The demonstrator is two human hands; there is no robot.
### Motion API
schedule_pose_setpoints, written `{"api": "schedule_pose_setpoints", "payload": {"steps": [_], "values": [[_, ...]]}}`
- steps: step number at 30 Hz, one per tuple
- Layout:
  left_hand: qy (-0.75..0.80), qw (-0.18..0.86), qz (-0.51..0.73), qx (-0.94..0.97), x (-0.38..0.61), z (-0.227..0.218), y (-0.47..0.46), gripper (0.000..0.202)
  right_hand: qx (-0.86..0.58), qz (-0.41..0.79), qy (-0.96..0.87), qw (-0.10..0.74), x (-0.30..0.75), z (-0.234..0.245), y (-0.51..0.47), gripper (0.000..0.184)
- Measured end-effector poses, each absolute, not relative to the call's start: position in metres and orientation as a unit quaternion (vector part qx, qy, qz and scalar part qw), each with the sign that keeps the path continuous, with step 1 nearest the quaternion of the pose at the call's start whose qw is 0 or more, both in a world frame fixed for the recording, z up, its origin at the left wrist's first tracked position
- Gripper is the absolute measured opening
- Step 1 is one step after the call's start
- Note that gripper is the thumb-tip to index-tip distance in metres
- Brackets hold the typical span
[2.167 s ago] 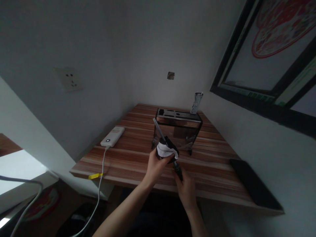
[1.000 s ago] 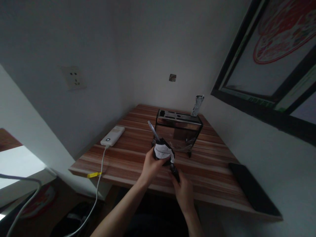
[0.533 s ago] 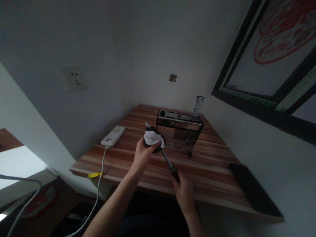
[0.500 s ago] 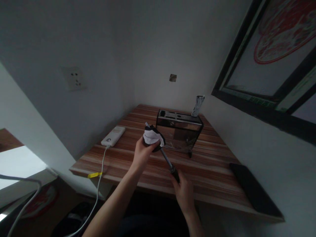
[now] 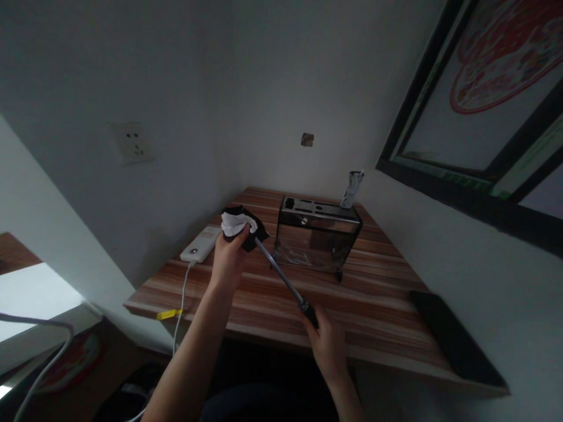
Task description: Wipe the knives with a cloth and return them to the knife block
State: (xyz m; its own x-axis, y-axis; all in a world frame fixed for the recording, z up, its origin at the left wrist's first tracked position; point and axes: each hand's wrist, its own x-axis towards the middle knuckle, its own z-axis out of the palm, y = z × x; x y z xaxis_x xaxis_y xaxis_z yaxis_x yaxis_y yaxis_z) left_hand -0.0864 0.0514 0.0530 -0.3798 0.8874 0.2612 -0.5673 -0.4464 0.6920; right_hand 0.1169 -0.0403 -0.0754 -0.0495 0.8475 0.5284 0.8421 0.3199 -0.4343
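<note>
My right hand [image 5: 328,340] is closed around the black handle of a sharpening steel [image 5: 281,274], a slim metal rod that slants up to the left. My left hand [image 5: 229,258] is closed on a black-and-white cloth [image 5: 240,224], wrapped about the rod's far end, so the tip is hidden. Just right of the cloth stands a knife block [image 5: 316,237] with clear sides and a slotted metal top. A plastic-wrapped item [image 5: 352,189] sticks up from its right end.
The wood-grain table [image 5: 378,316] fits between walls. A white power bank [image 5: 201,244] with a white cable [image 5: 183,293] lies at left, near a yellow tag [image 5: 169,314] at the edge. A flat black object [image 5: 457,340] lies at right. A framed picture [image 5: 484,117] hangs at upper right.
My left hand and the cloth have slid up and left along the rod, away from the handle, covering the tip that showed before. My right hand has hardly moved.
</note>
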Motion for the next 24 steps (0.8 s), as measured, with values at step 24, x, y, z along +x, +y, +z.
{"api": "schedule_pose_setpoints", "payload": {"steps": [24], "values": [[0.400,0.487,0.638,0.442,-0.013,-0.006,0.011,0.034,-0.620,0.030,-0.681,0.388,0.119,-0.082,-0.037,0.039]]}}
